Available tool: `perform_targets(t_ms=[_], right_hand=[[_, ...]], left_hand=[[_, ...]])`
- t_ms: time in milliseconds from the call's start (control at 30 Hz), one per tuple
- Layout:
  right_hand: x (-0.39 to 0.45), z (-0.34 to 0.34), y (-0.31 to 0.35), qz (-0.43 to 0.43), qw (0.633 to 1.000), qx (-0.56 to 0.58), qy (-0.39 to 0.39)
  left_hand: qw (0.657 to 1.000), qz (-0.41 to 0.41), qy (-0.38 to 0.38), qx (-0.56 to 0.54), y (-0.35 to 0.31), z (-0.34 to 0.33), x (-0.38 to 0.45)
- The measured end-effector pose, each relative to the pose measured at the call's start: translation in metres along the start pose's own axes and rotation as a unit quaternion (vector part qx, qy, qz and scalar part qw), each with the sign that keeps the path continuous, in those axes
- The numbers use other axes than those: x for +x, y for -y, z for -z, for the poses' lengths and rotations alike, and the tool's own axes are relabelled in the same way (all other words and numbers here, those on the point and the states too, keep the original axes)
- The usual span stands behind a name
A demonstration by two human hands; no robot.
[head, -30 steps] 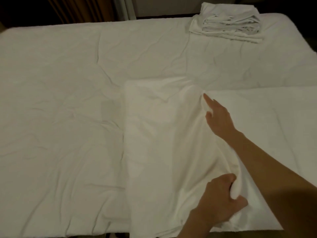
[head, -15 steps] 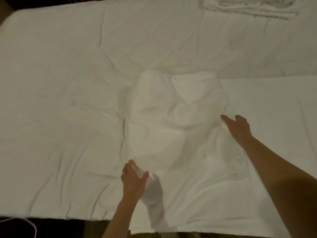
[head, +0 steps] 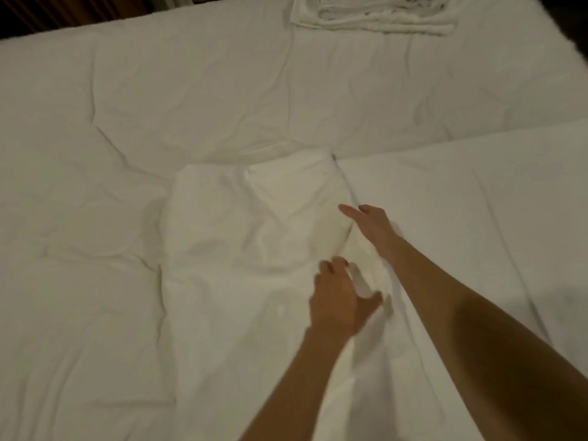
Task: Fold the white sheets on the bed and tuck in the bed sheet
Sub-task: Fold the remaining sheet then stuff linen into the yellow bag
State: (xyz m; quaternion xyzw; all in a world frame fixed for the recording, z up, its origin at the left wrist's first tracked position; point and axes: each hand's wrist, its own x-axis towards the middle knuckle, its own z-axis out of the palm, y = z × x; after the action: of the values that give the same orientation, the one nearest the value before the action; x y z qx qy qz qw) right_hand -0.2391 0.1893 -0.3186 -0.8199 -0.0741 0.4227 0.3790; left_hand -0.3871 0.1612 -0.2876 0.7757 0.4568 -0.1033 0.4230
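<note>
Sheet point(head: 254, 249) lies rumpled on the bed point(head: 95, 154); your left hand point(head: 340, 300) and right hand point(head: 372, 224) hover over it, each grip wide, fingers spread.

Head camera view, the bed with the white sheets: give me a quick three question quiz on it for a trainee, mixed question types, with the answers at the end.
1. True or false: the stack of folded sheets lies at the far edge of the bed.
2. Multiple choice: the right hand is A) gripping a pillow, B) open with fingers extended over the sheet being folded, C) out of view.
3. Fill in: the left hand sits ____ the camera than the right hand.

Key: 1 true; 2 B; 3 nearer to.
</note>
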Motion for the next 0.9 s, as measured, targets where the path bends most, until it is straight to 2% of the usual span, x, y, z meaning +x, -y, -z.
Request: perform_targets(t_ms=[100, 233, 367, 467, 533, 633, 800, 900], right_hand=[[0.025, -0.002, 0.018, -0.016, 0.998, 0.045, 0.034], [0.063, -0.009, 0.037, 0.009, 0.995, 0.09, 0.039], [0.092, -0.026, 0.047, 0.001, 0.995, 0.048, 0.087], [0.103, -0.034, 0.041, 0.071, 0.996, 0.014, 0.06], [0.107, -0.026, 0.036, 0.121, 0.992, 0.001, 0.026], [0.106, -0.001, 0.034, 0.181, 0.983, 0.02, 0.017], [0.105, 0.044, 0.012, 0.198, 0.979, 0.032, -0.029], [0.112, 0.061, 0.004, 0.179, 0.983, 0.015, -0.043]], left_hand=[[0.999, 0.019, 0.008, 0.028, -0.033, -0.046, 0.002], [0.996, 0.076, 0.002, 0.053, -0.038, -0.083, 0.016], [0.987, 0.132, -0.004, 0.09, -0.034, -0.1, 0.03], [0.986, 0.129, -0.011, 0.103, -0.035, -0.102, 0.038], [0.99, 0.125, 0.001, 0.066, -0.037, -0.097, 0.035], [0.996, 0.085, 0.007, 0.031, -0.047, -0.085, 0.014], [0.999, 0.01, 0.033, -0.007, -0.077, -0.089, -0.02], [0.997, 0.045, 0.052, -0.037, -0.089, -0.109, -0.013]])
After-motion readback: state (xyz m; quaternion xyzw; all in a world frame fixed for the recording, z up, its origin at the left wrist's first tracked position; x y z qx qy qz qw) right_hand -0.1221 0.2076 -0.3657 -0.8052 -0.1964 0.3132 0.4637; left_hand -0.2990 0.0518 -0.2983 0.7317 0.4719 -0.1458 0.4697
